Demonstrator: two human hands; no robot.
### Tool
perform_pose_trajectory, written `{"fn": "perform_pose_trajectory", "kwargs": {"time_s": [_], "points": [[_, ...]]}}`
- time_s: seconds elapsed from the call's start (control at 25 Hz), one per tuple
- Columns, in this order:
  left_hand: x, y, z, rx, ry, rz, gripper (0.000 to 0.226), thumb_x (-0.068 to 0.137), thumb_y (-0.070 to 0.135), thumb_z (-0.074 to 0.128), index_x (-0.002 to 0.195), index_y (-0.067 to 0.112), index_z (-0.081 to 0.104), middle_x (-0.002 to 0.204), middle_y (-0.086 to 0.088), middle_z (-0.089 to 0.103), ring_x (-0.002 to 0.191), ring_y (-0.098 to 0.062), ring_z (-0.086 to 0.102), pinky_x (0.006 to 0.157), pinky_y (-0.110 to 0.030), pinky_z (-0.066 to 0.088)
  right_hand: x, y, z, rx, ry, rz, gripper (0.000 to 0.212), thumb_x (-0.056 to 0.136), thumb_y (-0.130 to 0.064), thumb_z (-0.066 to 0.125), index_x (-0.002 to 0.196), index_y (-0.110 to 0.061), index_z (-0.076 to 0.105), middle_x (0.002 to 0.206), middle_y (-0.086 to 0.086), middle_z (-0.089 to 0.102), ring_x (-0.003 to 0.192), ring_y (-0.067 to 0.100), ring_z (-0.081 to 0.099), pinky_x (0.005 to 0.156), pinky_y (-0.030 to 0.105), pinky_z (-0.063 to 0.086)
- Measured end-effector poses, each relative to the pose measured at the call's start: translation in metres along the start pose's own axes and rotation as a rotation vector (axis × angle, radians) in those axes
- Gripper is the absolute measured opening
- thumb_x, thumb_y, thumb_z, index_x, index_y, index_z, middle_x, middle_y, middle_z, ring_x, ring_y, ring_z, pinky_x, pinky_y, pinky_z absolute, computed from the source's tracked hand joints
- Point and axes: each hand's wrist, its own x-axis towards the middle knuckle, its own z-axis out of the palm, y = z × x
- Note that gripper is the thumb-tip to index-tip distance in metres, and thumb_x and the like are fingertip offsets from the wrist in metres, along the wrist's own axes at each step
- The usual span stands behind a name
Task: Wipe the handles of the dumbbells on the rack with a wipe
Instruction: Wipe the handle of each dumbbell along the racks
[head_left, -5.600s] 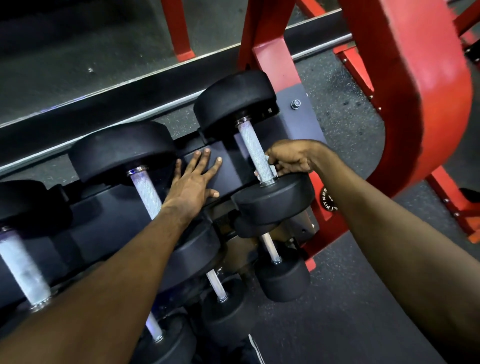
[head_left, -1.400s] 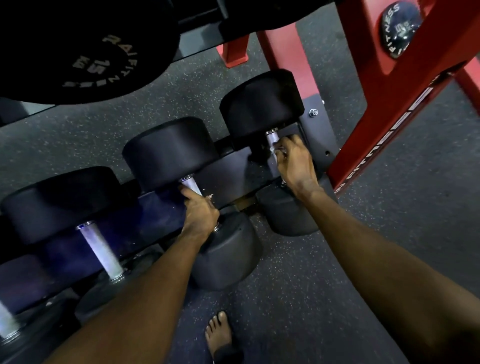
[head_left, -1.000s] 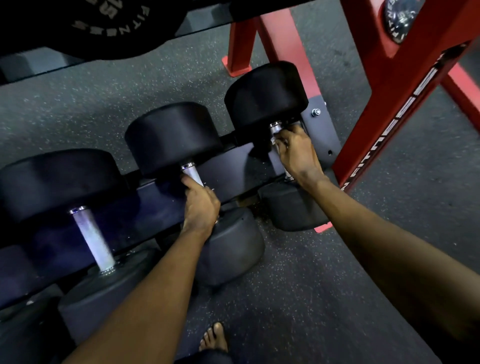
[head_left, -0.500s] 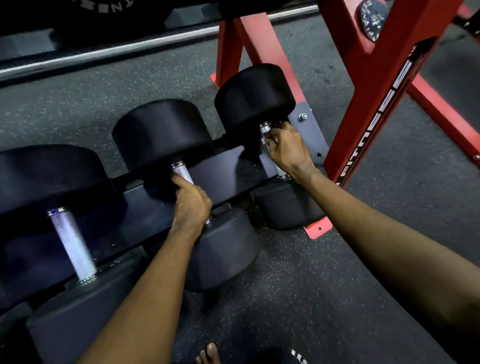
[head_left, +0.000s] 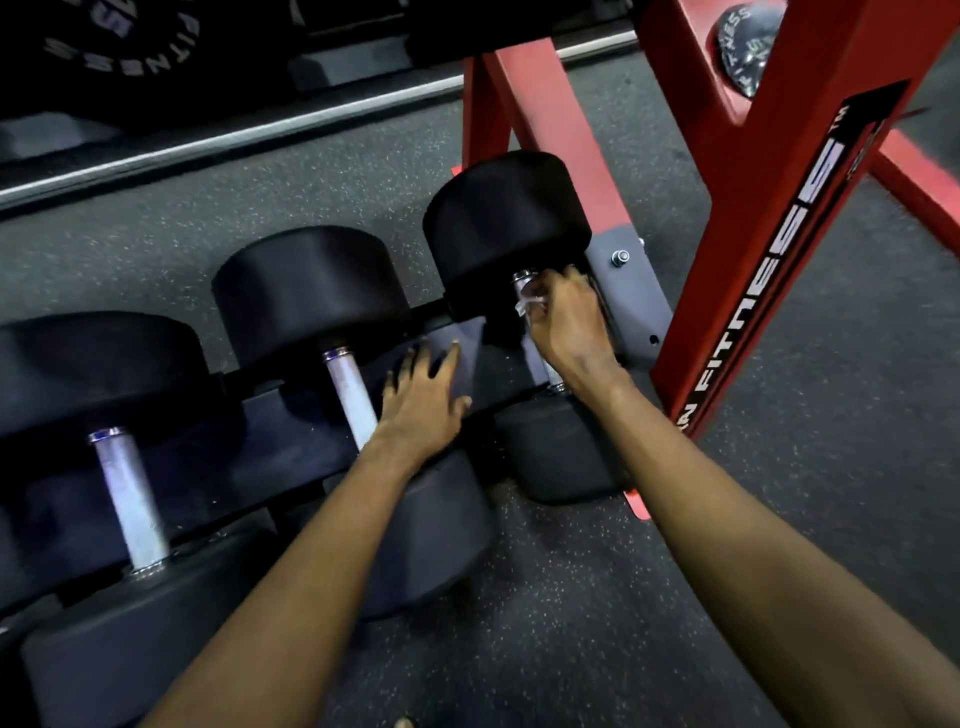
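Observation:
Three black dumbbells lie side by side on the low dark rack (head_left: 291, 421). My right hand (head_left: 566, 322) is closed around the upper part of the rightmost dumbbell's silver handle (head_left: 521, 278), with a bit of white wipe (head_left: 527, 304) showing between the fingers. My left hand (head_left: 423, 400) rests flat with fingers spread on the rack rail, just right of the middle dumbbell's handle (head_left: 353, 397). The left dumbbell's handle (head_left: 132, 499) stands bare.
A red steel frame upright (head_left: 769, 218) with a black label stands close to the right of my right hand. A grey bolted bracket (head_left: 631, 296) sits behind that hand. Speckled rubber floor (head_left: 571, 623) lies below the rack. A black weight plate (head_left: 119, 47) is at top left.
My left hand has let go of the middle dumbbell's handle and now lies flat on the rail beside it. My right hand stays on the rightmost handle.

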Motion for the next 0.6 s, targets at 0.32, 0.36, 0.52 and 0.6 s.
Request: {"fn": "perform_pose_trajectory", "kwargs": {"time_s": [0.32, 0.36, 0.52, 0.6], "points": [[0.029, -0.017, 0.027, 0.162, -0.156, -0.038, 0.096, 0.099, 0.059, 0.045, 0.157, 0.023, -0.023, 0.158, -0.014, -0.039, 0.15, -0.034, -0.029, 0.122, -0.052, -0.009, 0.007, 0.01, 0.01, 0.114, 0.025, -0.022, 0.019, 0.087, -0.004, 0.061, 0.104, -0.004, 0.07, 0.111, 0.022, 0.06, 0.1, 0.04, 0.058, 0.084, 0.03, 0.04], [0.03, -0.017, 0.026, 0.173, -0.168, -0.047, 0.095, 0.1, 0.059, 0.043, 0.157, 0.023, -0.024, 0.155, -0.013, -0.043, 0.149, -0.034, -0.031, 0.121, -0.052, -0.011, 0.007, 0.01, 0.011, 0.116, 0.03, -0.02, 0.02, 0.087, -0.003, 0.061, 0.106, -0.003, 0.069, 0.112, 0.022, 0.059, 0.1, 0.04, 0.058, 0.085, 0.031, 0.041], [0.035, -0.017, 0.023, 0.184, -0.276, -0.08, 0.093, 0.101, 0.06, 0.038, 0.152, 0.023, -0.031, 0.147, -0.011, -0.051, 0.145, -0.033, -0.038, 0.118, -0.052, -0.018, 0.008, 0.012, 0.016, 0.108, 0.044, -0.014, 0.024, 0.087, -0.002, 0.059, 0.11, -0.006, 0.067, 0.114, 0.021, 0.058, 0.103, 0.04, 0.056, 0.088, 0.036, 0.042], [0.037, -0.016, 0.022, 0.183, -0.31, -0.08, 0.093, 0.102, 0.06, 0.036, 0.15, 0.023, -0.034, 0.143, -0.01, -0.054, 0.143, -0.034, -0.04, 0.116, -0.053, -0.02, 0.008, 0.012, 0.016, 0.1, 0.045, -0.015, 0.025, 0.088, -0.004, 0.058, 0.111, -0.007, 0.067, 0.115, 0.021, 0.058, 0.103, 0.04, 0.056, 0.089, 0.039, 0.044]]}}
